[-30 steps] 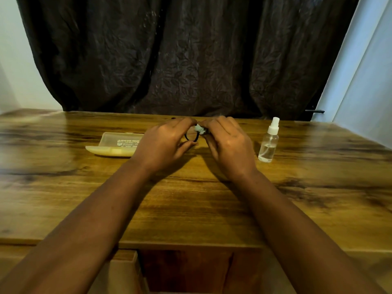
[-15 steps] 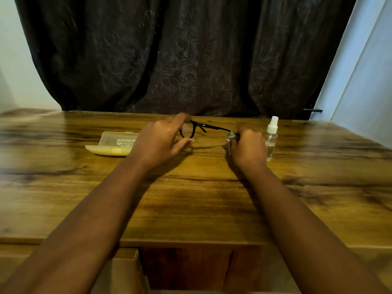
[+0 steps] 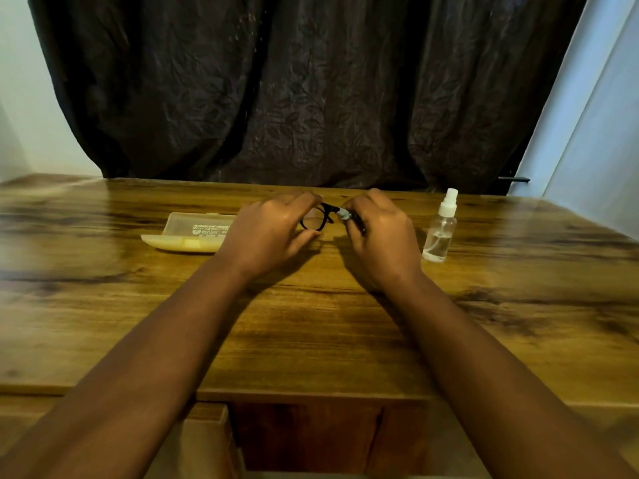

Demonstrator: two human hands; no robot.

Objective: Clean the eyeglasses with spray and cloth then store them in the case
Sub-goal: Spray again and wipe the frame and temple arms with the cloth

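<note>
While half a second ago apart, right hand [image 3: 380, 236] with cloth [image 3: 343, 213] now beside left hand [image 3: 273, 233], both grips on eyeglasses [image 3: 316, 219].

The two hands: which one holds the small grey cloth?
The right hand pinches the cloth on the eyeglasses; the left hand grips only the frame.

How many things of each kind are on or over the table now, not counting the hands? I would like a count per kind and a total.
Eyeglasses: 1
Cleaning cloth: 1
Spray bottle: 1
Glasses case: 1
Total: 4
</note>
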